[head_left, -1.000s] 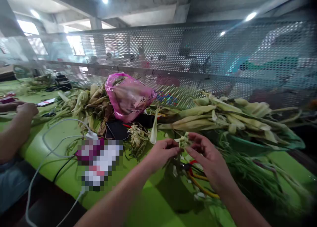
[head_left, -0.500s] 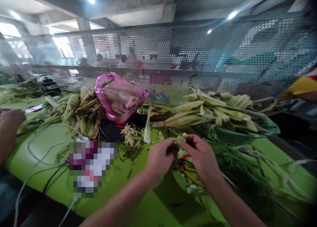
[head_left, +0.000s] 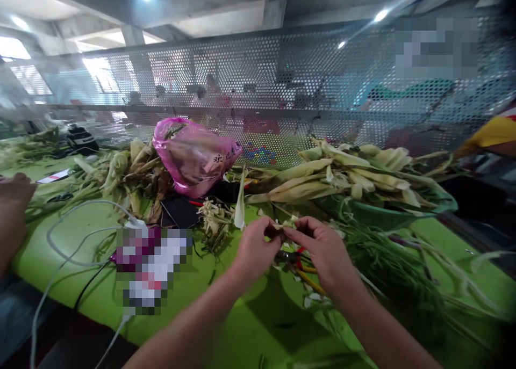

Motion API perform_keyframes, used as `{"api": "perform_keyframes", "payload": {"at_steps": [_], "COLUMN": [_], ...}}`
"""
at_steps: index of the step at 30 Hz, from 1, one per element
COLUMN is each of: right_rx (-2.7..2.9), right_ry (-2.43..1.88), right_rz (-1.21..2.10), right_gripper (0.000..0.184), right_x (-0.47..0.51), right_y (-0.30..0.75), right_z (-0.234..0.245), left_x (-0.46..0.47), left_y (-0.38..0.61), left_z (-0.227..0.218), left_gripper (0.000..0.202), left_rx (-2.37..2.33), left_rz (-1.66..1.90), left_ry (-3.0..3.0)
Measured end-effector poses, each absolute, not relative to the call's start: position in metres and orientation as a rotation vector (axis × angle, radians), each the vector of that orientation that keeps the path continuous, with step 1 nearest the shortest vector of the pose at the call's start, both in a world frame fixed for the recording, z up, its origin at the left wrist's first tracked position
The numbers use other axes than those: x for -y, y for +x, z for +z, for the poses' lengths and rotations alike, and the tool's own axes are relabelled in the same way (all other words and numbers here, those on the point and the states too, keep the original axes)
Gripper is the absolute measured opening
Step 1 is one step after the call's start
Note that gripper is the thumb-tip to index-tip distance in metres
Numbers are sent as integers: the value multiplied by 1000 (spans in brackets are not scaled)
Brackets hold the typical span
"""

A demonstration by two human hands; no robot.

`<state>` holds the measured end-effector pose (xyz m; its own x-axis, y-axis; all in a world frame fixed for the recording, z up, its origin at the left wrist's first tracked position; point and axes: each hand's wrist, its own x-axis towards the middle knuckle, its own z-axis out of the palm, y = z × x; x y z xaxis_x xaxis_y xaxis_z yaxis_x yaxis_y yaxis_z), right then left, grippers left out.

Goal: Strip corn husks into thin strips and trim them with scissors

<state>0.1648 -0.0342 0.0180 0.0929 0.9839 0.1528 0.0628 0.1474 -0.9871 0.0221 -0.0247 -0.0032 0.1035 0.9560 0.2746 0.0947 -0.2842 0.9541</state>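
Both hands have come a little closer together. Now the left hand [head_left: 256, 248] and the right hand [head_left: 322, 251] each pinch the little plant bit [head_left: 284, 224] with their fingers, up over the middle of the green surface [head_left: 242, 331]. It could rip if pulled too hard, because it is so thin. It could also slip and get lost by the cutters [head_left: 300, 262] and green stems [head_left: 387, 256] below. The bit looks pale, yellow-white and leafy.

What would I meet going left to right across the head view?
A co-worker's hand → white cable → pink plastic bag → left hand → pale husk piece pinched by both → right hand → green basin → yellow sleeve.
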Motion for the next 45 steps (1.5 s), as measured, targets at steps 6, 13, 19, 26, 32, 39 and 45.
{"api": "perform_keyframes", "payload": {"at_steps": [6,13,19,26,32,39,45], "right_rx": [1299,1151,1255,1343,1263,1245,1348], "right_ry": [-1232,-1023,-1170,-1169,-1106,-1050,-1133], "right_rz": [977,1200,1176,1248,1330,1201,1031], "right_gripper": [34,37,36,32,28,38,30], "right_x": [35,39,38,33,36,42,43], "right_y": [164,160,155,157,155,146,148], "right_z": [24,25,17,7,8,14,14], "left_x": [25,19,19,19,17,22,19], "left_y": [18,2,-2,-3,-5,1,-1], "left_z": [3,16,16,18,16,16,18], "left_gripper": [20,44,41,41,40,41,38], "left_rx": [-882,-702,-716,-702,-659,-701,-773], "left_rz": [1199,1223,1364,1312,1274,1221,1296], "left_ry": [1305,938,860,812,767,880,1014]}}
